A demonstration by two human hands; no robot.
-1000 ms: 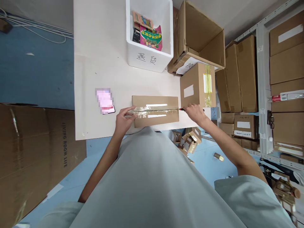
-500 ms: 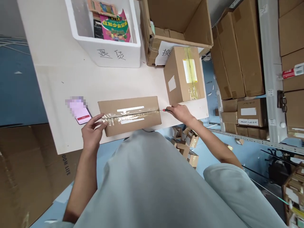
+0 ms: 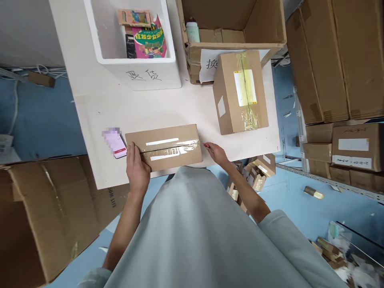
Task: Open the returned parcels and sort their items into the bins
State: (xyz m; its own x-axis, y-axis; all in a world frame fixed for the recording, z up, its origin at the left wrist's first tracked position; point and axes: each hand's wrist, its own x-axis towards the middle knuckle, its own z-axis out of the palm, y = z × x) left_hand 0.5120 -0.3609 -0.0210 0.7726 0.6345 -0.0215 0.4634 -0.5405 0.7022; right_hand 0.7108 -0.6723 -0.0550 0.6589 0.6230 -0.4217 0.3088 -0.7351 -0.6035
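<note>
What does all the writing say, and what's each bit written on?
"退货": handwritten on the white foam bin.
"换": on the paper on the open carton.
"红发少女安": on the pink book; whatever follows is unclear.
Too small or blurred to read: labels on the long box, taped box and shelf box; the phone screen; print on the big box at left.

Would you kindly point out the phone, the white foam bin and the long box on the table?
Phone (image 3: 119,149): head view, lower screen.
White foam bin (image 3: 169,75): head view, front wall.
Long box (image 3: 169,149): head view, taped seam on top.
</note>
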